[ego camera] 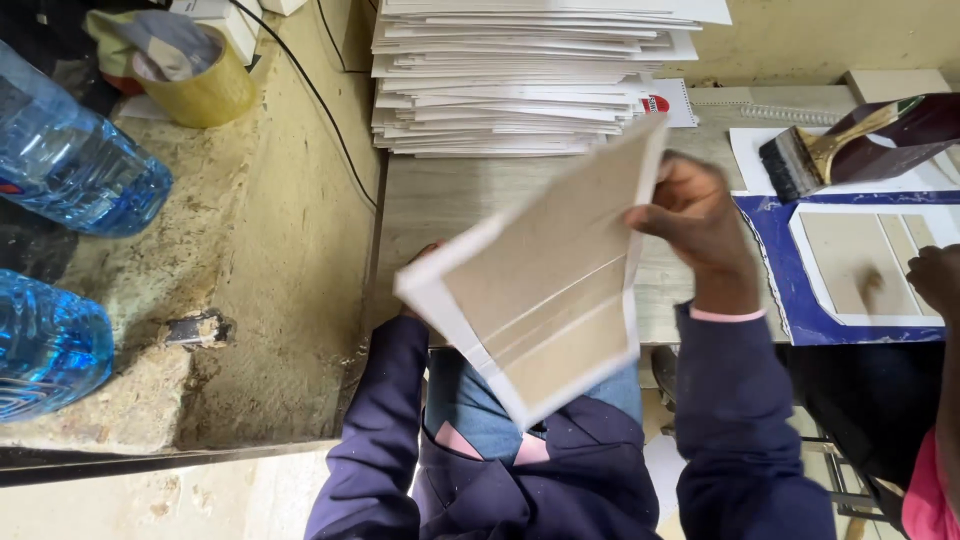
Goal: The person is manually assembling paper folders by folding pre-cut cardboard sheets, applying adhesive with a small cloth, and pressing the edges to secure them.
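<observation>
Holding a white-edged board cover above the surface, right hand fingers clamp its edge; left hand fingers hidden, grip unclear.

Both arms in dark navy long sleeves, cloth looks like a heavy jacket or work coat, creased at the elbows. Right hand bare; a thin pink cuff of an under-layer shows at that wrist. Left hand mostly hidden, so cuff there can't be confirmed. Jacket front open at the lap: light blue garment, possibly jeans, with pink patches showing.
</observation>
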